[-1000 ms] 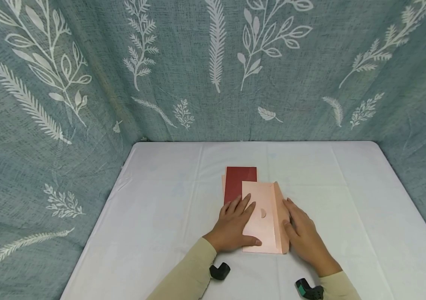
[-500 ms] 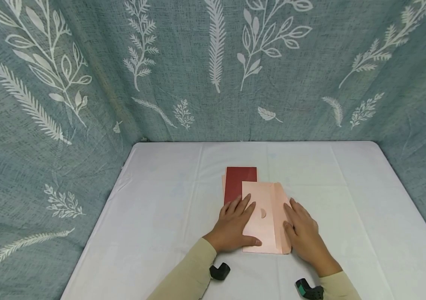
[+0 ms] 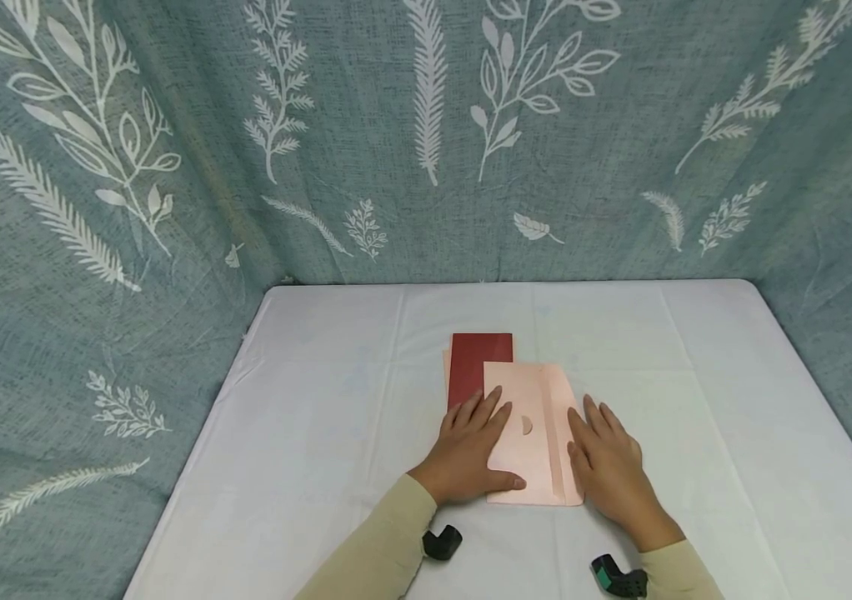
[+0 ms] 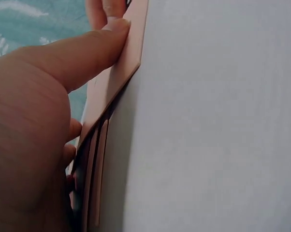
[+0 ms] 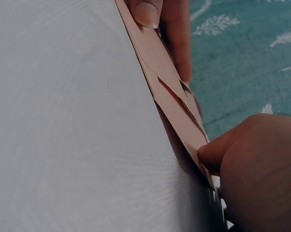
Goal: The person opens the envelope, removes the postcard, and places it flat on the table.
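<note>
A pale pink paper envelope [image 3: 516, 392] lies in front of me, its flap [image 3: 557, 392] folded out to the right. A half-round notch shows in its middle. My left hand [image 3: 467, 454] rests spread on the envelope's left side, thumb near the lower edge. My right hand [image 3: 609, 467] touches the flap's outer edge with thumb and index finger, the other fingers reaching past it. In the right wrist view the thumb presses on the flap [image 5: 184, 130], and a slit shows along the envelope. Under its upper left lies a dark red envelope [image 3: 478, 354].
Another pink piece [image 3: 446, 367] peeks out left of the red envelope. Stacked edges [image 4: 99, 164] show under the envelope in the left wrist view. A white cloth covers the table [image 3: 321, 417], with a leaf-patterned green curtain [image 3: 366, 125] behind. Each wrist wears a black device [image 3: 443, 543].
The flap, raised at an angle earlier, has come down flatter to the right. My right hand has shifted slightly with it and its fingers have spread. My left hand stays in place.
</note>
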`<action>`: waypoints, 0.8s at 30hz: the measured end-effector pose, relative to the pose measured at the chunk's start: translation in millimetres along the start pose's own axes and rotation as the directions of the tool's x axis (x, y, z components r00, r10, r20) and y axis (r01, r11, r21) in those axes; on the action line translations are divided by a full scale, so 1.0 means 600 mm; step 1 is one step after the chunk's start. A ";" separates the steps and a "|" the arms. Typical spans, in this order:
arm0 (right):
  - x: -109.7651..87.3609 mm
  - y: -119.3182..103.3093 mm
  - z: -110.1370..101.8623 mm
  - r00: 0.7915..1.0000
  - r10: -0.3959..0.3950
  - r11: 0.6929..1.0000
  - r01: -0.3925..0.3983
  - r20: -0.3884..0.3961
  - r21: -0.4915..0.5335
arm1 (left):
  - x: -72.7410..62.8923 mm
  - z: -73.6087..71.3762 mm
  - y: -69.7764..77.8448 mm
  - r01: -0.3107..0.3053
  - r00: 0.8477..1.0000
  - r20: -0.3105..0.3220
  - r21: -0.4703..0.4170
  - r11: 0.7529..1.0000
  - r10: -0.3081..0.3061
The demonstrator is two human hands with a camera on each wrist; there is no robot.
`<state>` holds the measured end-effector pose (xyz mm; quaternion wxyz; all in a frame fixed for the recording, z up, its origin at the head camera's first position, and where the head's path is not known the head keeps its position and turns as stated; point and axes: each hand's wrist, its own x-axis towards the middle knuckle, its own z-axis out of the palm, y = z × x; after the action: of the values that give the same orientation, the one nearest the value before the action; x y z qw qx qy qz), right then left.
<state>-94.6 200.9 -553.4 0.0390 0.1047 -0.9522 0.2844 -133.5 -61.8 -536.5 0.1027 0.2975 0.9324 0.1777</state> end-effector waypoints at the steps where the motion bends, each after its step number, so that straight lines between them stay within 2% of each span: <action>1: 0.000 0.000 0.000 1.000 0.002 1.000 -0.002 0.001 0.001 | 0.001 0.001 0.002 0.004 1.000 -0.002 0.005 1.000 -0.004; 6: 0.001 0.002 0.000 1.000 0.015 1.000 -0.015 0.009 -0.002 | 0.007 0.002 0.017 0.037 0.999 -0.013 0.017 0.999 -0.037; 11: 0.000 0.003 -0.001 1.000 0.018 1.000 -0.018 0.017 0.005 | 0.015 0.012 0.036 0.092 0.994 -0.055 0.030 0.995 -0.091; 20: -0.001 0.001 -0.004 1.000 0.001 1.000 -0.002 0.011 0.006 | 0.030 0.037 0.080 0.211 0.969 -0.127 -0.007 0.978 -0.210; 24: -0.001 0.001 -0.006 1.000 -0.004 1.000 0.004 0.015 0.004 | 0.036 0.044 0.093 0.241 0.959 -0.151 -0.024 0.970 -0.242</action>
<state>-94.1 203.5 -550.8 0.0322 0.1086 -0.9517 0.2852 -113.9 0.7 -540.5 0.0529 0.1668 0.9663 0.1887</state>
